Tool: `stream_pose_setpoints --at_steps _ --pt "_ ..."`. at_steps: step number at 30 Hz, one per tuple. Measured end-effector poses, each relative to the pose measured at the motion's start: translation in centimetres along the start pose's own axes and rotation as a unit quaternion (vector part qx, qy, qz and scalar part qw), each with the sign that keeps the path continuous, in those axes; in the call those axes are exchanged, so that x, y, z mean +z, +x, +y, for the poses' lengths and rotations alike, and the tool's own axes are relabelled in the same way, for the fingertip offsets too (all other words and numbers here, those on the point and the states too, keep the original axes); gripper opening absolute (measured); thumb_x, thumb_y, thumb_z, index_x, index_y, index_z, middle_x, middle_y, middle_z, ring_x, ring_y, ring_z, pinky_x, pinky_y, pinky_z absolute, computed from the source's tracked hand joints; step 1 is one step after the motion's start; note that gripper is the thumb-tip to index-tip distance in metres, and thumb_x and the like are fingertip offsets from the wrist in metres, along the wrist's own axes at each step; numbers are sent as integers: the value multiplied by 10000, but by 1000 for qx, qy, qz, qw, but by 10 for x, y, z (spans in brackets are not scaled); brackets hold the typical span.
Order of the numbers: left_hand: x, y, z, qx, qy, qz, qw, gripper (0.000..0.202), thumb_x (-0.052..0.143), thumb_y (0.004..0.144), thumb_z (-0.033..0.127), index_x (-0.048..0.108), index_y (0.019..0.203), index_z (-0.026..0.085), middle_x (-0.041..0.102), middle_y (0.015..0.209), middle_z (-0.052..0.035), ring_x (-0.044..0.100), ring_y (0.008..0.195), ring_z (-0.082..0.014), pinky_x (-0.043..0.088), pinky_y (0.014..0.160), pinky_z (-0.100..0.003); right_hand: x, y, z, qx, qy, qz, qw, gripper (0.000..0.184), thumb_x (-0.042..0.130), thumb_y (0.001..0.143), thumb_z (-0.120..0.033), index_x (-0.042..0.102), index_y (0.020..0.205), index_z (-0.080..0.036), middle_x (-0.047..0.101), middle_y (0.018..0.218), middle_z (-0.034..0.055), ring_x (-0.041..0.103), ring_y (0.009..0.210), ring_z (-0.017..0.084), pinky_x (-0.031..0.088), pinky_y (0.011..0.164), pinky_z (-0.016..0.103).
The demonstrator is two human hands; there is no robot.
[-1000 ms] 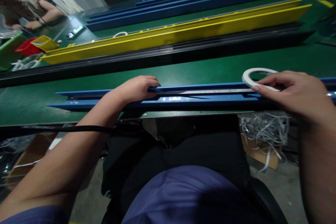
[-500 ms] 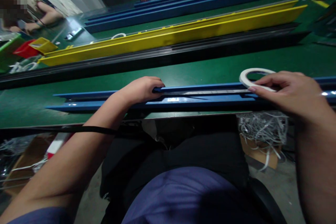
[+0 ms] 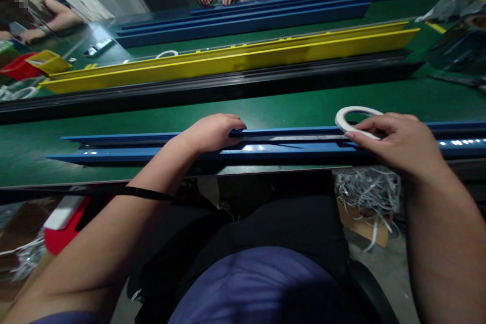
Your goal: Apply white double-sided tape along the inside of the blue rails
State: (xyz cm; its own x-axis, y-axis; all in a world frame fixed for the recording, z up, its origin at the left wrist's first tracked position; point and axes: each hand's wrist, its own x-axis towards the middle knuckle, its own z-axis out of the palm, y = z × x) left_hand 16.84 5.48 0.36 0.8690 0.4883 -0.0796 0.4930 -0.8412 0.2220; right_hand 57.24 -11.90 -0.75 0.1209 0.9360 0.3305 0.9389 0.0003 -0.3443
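Note:
A long blue channel [image 3: 125, 153] lies along the near edge of the green table. A thin strip of white tape [image 3: 296, 137] runs inside it between my two hands. My left hand [image 3: 216, 132] is closed over the channel, its fingertips down in the groove and partly hidden. My right hand [image 3: 402, 142] pinches a roll of white tape [image 3: 343, 117] between thumb and fingers, just above the channel. The tape strip reaches from near the left fingers to the roll.
Beyond the channel lie a black profile [image 3: 205, 83], a yellow channel [image 3: 235, 61] and several blue profiles [image 3: 243, 23]. Two people sit across the table and at its left. Below the edge, a cardboard box [image 3: 357, 220] holds tangled white strips [image 3: 366, 187].
My left hand has slid rightward along the blue channel, nearer my right hand. The right hand still holds the tape roll at about the same place on the channel. The view has shifted slightly.

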Motion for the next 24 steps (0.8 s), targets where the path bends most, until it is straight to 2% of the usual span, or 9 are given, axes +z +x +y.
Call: stream_pose_setpoints --at_steps 4,7,10,15,20,24 --pt "-2 3 10 -21 1 12 1000 282 620 955 329 754 1171 206 731 1141 -96 685 964 -233 507 790 -309 2 0 0 0 3 -2 1000 532 648 882 -732 818 934 -231 697 824 38 600 744 192 355 739 325" --pt "-1 6 17 -45 3 33 998 383 640 940 323 721 1307 246 721 1234 -82 688 1045 -244 519 849 -307 4 -1 -1 -10 -21 7 1000 601 588 908 -783 806 906 -222 690 810 60 602 775 211 344 765 341" --pt "2 11 22 -42 11 48 998 426 657 937 337 702 1354 265 715 1259 -74 687 1078 -251 521 870 -307 6 -1 -1 -17 -40 21 999 655 539 914 -821 790 864 -218 673 778 67 592 772 219 333 776 351" --pt "6 20 27 -26 13 59 998 399 664 938 314 712 1330 254 719 1229 -81 693 1037 -244 508 824 -300 5 0 -2 -22 -36 13 999 668 531 916 -831 786 878 -214 676 785 69 589 765 223 342 768 353" --pt "8 29 32 -25 14 59 998 366 668 925 300 739 1277 231 741 1203 -93 700 1029 -255 507 810 -308 5 -2 -2 -18 -42 1 999 501 602 935 -730 778 922 -260 697 842 53 618 801 241 397 789 375" --pt "11 34 34 -45 8 58 997 370 672 898 305 760 1248 224 764 1199 -99 702 1043 -266 510 812 -319 7 -2 -1 -17 -40 10 999 480 625 926 -708 780 919 -253 691 827 56 632 824 250 405 794 376"
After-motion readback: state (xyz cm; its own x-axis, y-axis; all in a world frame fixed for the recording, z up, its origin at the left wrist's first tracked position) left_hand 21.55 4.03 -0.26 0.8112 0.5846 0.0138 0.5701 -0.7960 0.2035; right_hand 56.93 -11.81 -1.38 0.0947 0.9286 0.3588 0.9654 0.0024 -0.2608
